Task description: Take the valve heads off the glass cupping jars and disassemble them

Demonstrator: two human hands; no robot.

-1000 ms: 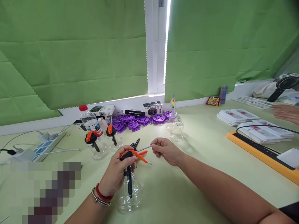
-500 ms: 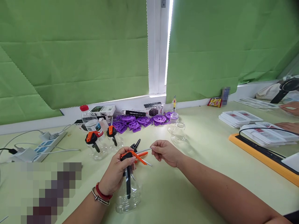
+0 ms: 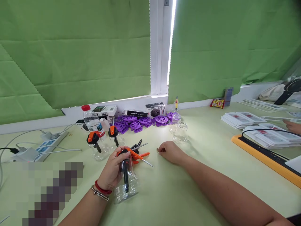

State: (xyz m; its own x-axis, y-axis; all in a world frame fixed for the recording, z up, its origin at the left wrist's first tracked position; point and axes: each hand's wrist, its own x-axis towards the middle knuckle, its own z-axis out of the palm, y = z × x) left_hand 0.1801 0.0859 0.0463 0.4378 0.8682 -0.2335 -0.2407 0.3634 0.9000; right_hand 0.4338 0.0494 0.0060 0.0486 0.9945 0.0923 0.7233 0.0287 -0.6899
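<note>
My left hand (image 3: 115, 164) is closed round the neck of a clear plastic bottle (image 3: 127, 193), which is tilted. Its top has a black and orange trigger spray head, with a black tube (image 3: 125, 177) hanging down the front. A thin metal rod (image 3: 148, 163) sticks out at the right beside the orange lever (image 3: 134, 154); a second rod (image 3: 142, 145) points up and right. My right hand (image 3: 168, 151), apart from the bottle, pinches a tiny brass-coloured piece (image 3: 157, 150) just above the table. Loose black and orange parts (image 3: 143, 154) lie behind the bottle.
Two similar bottles with orange-black heads (image 3: 93, 138) stand at left, near a red-capped water bottle (image 3: 86, 114) and a power strip (image 3: 53, 146). Purple plastic parts (image 3: 144, 121) and clear jars (image 3: 180, 135) lie behind. At right are white card stacks (image 3: 261, 135), an orange-edged board (image 3: 265, 161) and another person's hand (image 3: 293, 126).
My right hand has moved slightly right, away from the rod's tip, and the brass-coloured piece now shows in its fingers. The bottle in my left hand has tilted and risen a little.
</note>
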